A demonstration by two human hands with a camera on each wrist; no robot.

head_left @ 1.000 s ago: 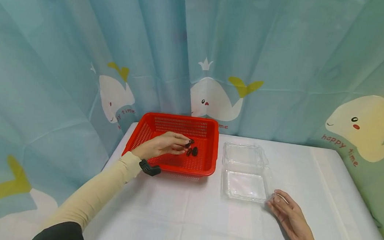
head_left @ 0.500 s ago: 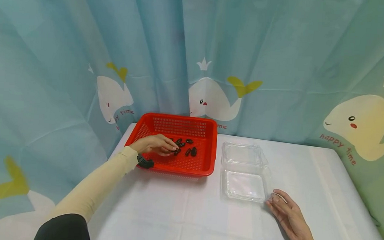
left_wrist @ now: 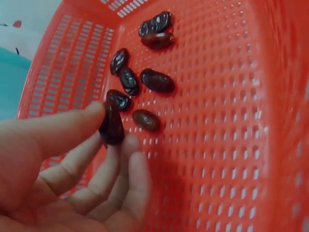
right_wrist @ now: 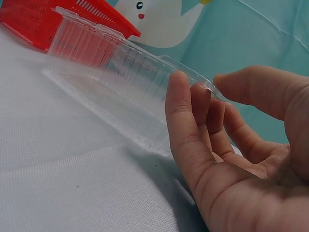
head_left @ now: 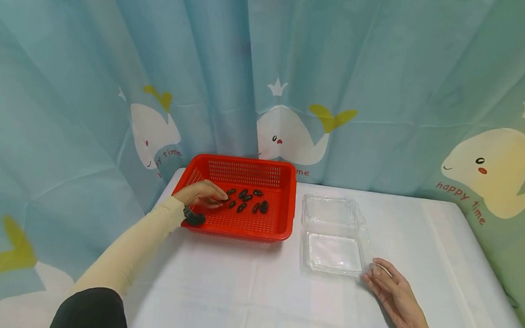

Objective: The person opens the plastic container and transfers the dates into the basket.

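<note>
Pinching one dark date (left_wrist: 112,126), left hand (left_wrist: 72,174), seemingly.

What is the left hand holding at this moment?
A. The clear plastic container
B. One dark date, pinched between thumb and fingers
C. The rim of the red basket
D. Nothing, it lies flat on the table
B. The left wrist view shows the left hand pinching a dark date over the floor of the red basket, with other dates lying loose beyond it.
</note>
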